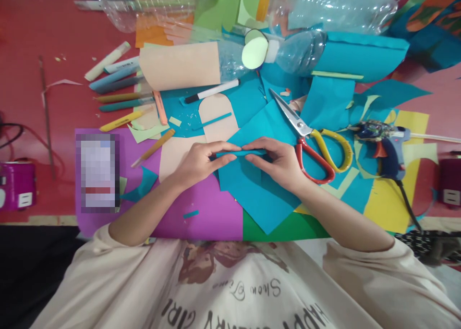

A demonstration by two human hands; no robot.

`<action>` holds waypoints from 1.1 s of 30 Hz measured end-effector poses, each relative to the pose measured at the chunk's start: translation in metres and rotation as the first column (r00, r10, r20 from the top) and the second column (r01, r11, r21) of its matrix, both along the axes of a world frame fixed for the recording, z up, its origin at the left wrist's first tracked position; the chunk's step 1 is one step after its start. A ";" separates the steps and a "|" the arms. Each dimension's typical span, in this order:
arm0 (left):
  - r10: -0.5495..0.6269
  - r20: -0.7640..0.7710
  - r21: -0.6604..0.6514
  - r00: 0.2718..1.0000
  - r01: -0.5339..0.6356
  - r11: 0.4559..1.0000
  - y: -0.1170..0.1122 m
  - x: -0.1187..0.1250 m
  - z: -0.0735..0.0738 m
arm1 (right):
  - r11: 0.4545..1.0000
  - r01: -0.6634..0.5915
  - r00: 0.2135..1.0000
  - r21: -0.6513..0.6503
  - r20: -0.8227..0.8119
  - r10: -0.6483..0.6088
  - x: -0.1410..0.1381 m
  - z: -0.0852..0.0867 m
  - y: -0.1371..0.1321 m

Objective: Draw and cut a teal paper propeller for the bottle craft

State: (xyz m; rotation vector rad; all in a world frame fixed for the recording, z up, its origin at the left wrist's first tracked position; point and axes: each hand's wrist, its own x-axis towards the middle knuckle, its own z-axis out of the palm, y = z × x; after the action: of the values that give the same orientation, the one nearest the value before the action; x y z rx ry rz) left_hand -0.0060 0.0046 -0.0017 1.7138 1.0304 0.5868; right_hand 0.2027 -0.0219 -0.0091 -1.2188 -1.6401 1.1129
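My left hand (201, 162) and my right hand (279, 163) meet over a teal paper sheet (252, 189). Both pinch a narrow teal paper strip (245, 152) that runs between their fingertips, the left at one end and the right at the other. The strip lies just above the sheet's folded top edge. Yellow-and-red-handled scissors (309, 139) lie open right beside my right hand. A peach paper piece (216, 115) with a rounded top sits just beyond my left hand.
A blue glue gun (385, 144) rests at the right on yellow paper (392, 199). Clear plastic bottles (324, 7) lie across the back. Several pens and markers (118, 93) lie at the left. Purple paper (201, 213) and a green sheet (284, 228) lie underneath. A black marker (212, 91) lies on teal scraps.
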 end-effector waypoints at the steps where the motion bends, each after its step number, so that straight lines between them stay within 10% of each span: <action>1: -0.007 -0.002 0.008 1.000 0.007 1.000 0.000 0.000 -0.001 | 1.000 -0.005 1.000 0.006 -0.002 0.005 0.000 0.000 0.000; 33: 0.063 -0.027 0.171 0.998 -0.058 0.984 -0.002 0.002 -0.004 | 0.999 0.039 0.996 -0.030 -0.076 -0.042 -0.001 -0.002 0.000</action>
State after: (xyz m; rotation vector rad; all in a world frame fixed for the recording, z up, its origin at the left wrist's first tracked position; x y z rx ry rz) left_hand -0.0040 0.0030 -0.0059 1.8511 1.0846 0.7049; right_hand 0.2014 -0.0224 -0.0107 -1.2075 -1.5401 1.1478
